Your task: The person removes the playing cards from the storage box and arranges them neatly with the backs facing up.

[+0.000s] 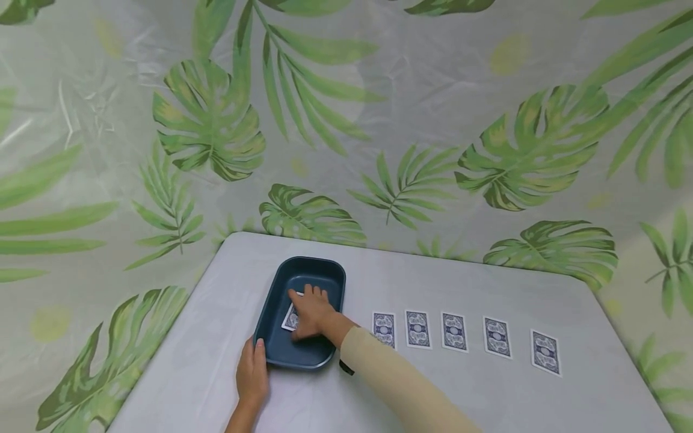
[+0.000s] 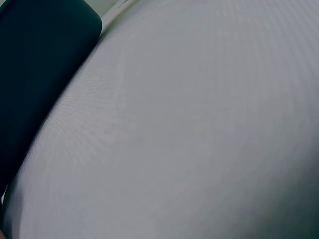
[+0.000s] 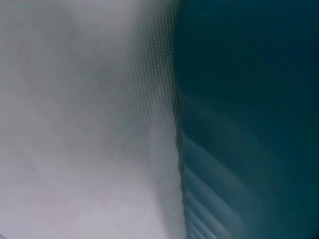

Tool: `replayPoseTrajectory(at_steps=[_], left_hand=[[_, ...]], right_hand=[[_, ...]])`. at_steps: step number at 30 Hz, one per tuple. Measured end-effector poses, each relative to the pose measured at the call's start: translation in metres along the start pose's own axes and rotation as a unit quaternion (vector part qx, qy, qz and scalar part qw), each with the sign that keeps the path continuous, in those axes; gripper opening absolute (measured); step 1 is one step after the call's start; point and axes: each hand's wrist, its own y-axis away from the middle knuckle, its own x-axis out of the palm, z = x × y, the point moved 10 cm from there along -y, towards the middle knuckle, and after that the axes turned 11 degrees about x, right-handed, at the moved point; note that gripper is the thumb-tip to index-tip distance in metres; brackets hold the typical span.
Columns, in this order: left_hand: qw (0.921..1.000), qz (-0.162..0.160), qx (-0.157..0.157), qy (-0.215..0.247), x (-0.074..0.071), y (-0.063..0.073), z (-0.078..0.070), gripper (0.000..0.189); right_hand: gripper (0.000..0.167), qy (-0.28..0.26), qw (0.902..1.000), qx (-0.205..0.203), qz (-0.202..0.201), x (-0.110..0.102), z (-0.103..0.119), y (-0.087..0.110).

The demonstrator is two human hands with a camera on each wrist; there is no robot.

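A dark blue rectangular tray (image 1: 278, 350) stands on the left half of the table. My left hand (image 1: 252, 374) grips its near left corner, the thumb over the rim. Its outer wall (image 2: 45, 74) fills the upper left of the left wrist view. Inside the tray, my right hand (image 1: 313, 313) holds a blue-backed playing card (image 1: 290, 319) by its ends, between thumb and fingers. The hand covers the card's right part, and whether the card touches the tray floor I cannot tell. In the right wrist view only the blue tray wall (image 3: 249, 99) and white cloth show.
Several playing cards lie back up in a row to the right of the tray, from a card (image 1: 384, 328) partly behind my right sleeve to a card (image 1: 545, 352) at the far right. A white cloth (image 1: 433, 391) covers the table. Behind hangs a leaf-patterned sheet (image 1: 422, 108).
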Motion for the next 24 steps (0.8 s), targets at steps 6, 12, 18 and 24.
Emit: replayPoseTrajectory(at_steps=[6, 12, 18, 24], left_hand=[[1.0000, 0.006, -0.004, 0.000, 0.002, 0.000, -0.001, 0.039], [0.9998, 0.017, -0.013, -0.001, 0.003, 0.002, 0.000, 0.042], [0.9998, 0.015, -0.010, 0.000, 0.002, 0.002, -0.001, 0.042], [0.9997, 0.020, -0.012, 0.005, 0.003, 0.002, -0.002, 0.042]], right_hand=[[0.086, 0.047, 0.9953, -0.051, -0.068, -0.035, 0.005, 0.013], [0.069, 0.083, 0.9832, -0.116, -0.114, -0.075, -0.009, 0.037], [0.067, 0.095, 0.9796, -0.143, -0.106, -0.094, -0.067, 0.072], [0.066, 0.117, 0.9750, -0.153, -0.110, -0.090, -0.154, 0.120]])
